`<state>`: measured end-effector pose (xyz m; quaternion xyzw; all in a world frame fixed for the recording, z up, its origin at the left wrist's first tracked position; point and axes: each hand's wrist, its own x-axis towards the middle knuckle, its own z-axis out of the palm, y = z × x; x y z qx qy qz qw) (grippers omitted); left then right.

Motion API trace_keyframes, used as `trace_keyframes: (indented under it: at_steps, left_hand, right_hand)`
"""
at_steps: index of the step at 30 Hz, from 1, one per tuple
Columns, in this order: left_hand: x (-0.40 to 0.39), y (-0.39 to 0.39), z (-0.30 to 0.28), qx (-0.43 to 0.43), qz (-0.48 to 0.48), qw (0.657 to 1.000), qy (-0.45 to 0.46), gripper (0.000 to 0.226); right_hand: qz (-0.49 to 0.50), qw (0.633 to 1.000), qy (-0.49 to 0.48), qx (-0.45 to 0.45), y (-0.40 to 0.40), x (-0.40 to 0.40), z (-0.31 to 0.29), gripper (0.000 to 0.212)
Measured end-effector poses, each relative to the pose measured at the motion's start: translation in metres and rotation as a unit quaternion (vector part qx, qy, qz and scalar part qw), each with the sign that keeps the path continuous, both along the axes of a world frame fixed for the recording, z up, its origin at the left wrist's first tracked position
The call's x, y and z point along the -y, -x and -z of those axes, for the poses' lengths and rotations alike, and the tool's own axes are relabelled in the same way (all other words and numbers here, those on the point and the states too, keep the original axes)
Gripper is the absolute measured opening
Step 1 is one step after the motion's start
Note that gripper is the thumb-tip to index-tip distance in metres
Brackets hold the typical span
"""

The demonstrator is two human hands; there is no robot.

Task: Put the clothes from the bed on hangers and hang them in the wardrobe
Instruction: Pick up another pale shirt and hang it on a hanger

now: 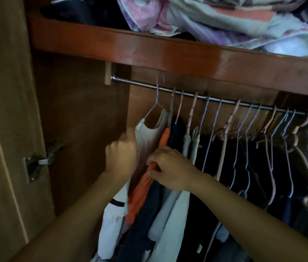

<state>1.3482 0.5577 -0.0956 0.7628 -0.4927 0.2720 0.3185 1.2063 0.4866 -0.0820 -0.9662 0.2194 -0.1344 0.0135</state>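
Note:
A white sleeveless top [147,137] hangs on a thin blue wire hanger [156,103] at the left end of the metal wardrobe rail [141,85]. My left hand [122,154] grips the top's left side just below its shoulder. My right hand [170,168] pinches the fabric of the orange garment [141,190] that hangs right beside the white top. Dark blue and pale grey clothes [168,214] hang to the right of these, under my right forearm.
Several more hangers [243,125], some bare, fill the rail to the right over dark clothes. A wooden shelf [168,52] above holds piled bedding [225,17]. The wardrobe's side wall [85,129] and an open door with a hinge [39,163] are on the left.

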Motion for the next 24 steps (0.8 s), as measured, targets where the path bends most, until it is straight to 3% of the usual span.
trace_keyframes:
  at_steps: [5, 12, 18, 24]
  left_hand:
    - [0.0, 0.003, 0.019, 0.036, 0.001, 0.999, 0.002, 0.034]
    - [-0.001, 0.007, 0.029, 0.047, 0.015, 0.997, -0.062, 0.037]
    - [0.002, 0.006, 0.032, -0.015, 0.101, 0.994, -0.037, 0.024]
    - [-0.014, 0.011, 0.035, -0.178, 0.247, 0.952, -0.038, 0.04]
  right_hand:
    - [0.007, 1.0, 0.007, 0.001, 0.0, -0.001, 0.002, 0.026]
    - [0.001, 1.0, -0.01, 0.001, 0.005, -0.007, -0.002, 0.023]
    - [-0.003, 0.999, -0.034, 0.011, 0.012, -0.012, -0.005, 0.02]
    - [-0.025, 0.997, -0.066, 0.016, 0.029, -0.017, -0.003, 0.015]
